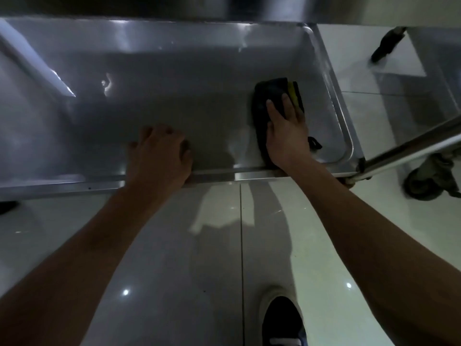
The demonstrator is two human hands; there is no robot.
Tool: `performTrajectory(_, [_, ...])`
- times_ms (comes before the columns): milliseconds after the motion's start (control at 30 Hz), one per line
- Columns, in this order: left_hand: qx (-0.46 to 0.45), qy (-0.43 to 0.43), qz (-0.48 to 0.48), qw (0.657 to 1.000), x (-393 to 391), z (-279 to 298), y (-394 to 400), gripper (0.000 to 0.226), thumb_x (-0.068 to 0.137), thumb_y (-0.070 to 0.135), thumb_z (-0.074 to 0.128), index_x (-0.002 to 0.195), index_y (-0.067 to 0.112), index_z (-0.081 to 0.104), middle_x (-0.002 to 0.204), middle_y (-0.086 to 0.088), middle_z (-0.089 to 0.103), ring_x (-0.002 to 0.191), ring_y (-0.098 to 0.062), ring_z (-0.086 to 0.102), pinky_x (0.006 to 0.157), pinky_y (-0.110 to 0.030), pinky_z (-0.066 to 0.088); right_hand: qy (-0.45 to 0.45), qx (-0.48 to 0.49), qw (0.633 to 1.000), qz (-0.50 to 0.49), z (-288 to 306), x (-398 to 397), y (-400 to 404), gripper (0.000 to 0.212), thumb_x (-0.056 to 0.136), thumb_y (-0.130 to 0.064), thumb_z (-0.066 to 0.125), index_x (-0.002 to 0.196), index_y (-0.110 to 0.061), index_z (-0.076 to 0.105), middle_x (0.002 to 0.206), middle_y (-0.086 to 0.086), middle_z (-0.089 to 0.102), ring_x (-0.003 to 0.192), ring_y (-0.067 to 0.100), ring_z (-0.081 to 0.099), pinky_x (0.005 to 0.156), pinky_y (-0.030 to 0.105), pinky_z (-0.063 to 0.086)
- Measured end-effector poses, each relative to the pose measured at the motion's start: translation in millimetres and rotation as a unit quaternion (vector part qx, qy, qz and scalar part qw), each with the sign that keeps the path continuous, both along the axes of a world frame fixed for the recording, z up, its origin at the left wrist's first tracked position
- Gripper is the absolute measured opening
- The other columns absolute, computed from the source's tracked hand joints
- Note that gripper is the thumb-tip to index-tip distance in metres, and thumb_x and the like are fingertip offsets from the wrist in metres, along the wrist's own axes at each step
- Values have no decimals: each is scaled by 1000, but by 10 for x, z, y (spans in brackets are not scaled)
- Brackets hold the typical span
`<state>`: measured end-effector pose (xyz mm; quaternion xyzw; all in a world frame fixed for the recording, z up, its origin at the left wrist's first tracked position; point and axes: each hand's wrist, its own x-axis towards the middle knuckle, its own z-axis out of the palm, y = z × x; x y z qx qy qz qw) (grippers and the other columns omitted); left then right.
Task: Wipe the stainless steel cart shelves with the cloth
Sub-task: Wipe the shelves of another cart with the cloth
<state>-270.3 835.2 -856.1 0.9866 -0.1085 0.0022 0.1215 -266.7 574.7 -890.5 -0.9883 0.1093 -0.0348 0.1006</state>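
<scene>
Head view: right hand (287,131) presses flat on cloth (270,96) at shelf (174,96) right end for wiping; left hand (159,153), fingers apparently curled, braces on front rim.

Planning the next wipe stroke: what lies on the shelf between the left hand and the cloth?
Nothing: in the head view the shelf is bare steel between the left hand and the cloth.

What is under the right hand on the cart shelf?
The right hand presses flat on a dark cloth with a yellow part, lying on the shelf near its right end. The cloth under the palm is hidden.
</scene>
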Motion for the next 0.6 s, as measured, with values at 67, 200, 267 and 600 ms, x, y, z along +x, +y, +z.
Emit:
performTrajectory(67, [-3, 10, -3, 1000, 30, -23, 142, 27, 90, 31, 53, 104, 16, 71, 116, -10, 63, 113, -38, 52, 90, -50, 48, 12, 2, 999, 31, -20, 147, 199, 55, 102, -30, 28, 156, -28, 21, 166, 9, 8, 152, 28, 9, 121, 47, 20])
performTrajectory(200, [-57, 12, -27, 998, 21, -14, 334, 38, 86, 30, 44, 100, 15, 76, 113, -6, 68, 109, -35, 58, 89, -49, 52, -1, 40, 994, 104, 20, 315, 756, 51, 101, -23, 34, 151, -24, 39, 163, 10, 21, 149, 32, 20, 121, 41, 19])
performTrajectory(267, [-70, 4, -29, 997, 17, -19, 404, 36, 86, 29, 46, 99, 16, 78, 114, -6, 67, 109, -35, 59, 89, -48, 52, -11, 54, 988, 142, -5, 358, 1050, 52, 98, -25, 30, 147, -22, 46, 160, 11, 29, 146, 36, 27, 119, 44, 25])
performTrajectory(600, [-46, 31, -44, 998, -9, -27, 531, 31, 96, 24, 50, 115, 20, 74, 128, -3, 60, 120, -30, 53, 98, -43, 45, -90, 68, 959, 261, -100, 434, 1495, 43, 97, -20, 39, 133, -13, 62, 147, 18, 48, 134, 44, 45, 109, 46, 37])
